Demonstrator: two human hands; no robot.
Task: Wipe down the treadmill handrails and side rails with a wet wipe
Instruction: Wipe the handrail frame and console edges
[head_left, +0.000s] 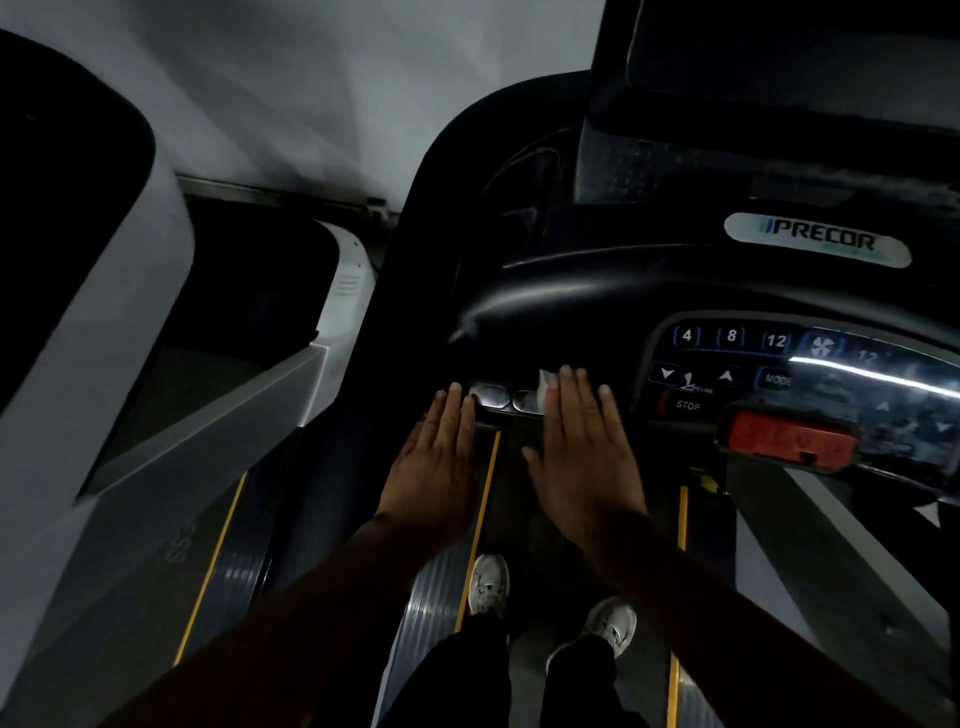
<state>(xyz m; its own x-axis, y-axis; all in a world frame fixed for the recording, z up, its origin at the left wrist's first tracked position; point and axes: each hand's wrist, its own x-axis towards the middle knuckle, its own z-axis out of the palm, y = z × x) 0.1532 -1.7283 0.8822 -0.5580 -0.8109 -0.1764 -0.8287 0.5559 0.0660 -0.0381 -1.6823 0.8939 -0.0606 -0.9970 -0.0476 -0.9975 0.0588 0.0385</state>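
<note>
Wipe (545, 387) was white. Console (571, 301) blk, w/ blue-ringed white numerals. Stop btn (789, 436) red. Logo plate (818, 240) silver, dark letters, blue stripe. Rails (434, 592) grey, ribbed, w/ yellow edge lines. Shoes (488, 584) white, trousers (457, 675) blk. Next machine (130, 322) white & grey.

Both hands lie flat, fingers straight, at the front handrail (491, 397). The right hand (587, 452) presses a white wipe (544, 387) against it; the left hand (436, 457) rests just beside. The control panel (727, 364) and red stop switch (789, 436) sit to the right. White shoes (488, 584) stand on the belt (530, 545).
</note>
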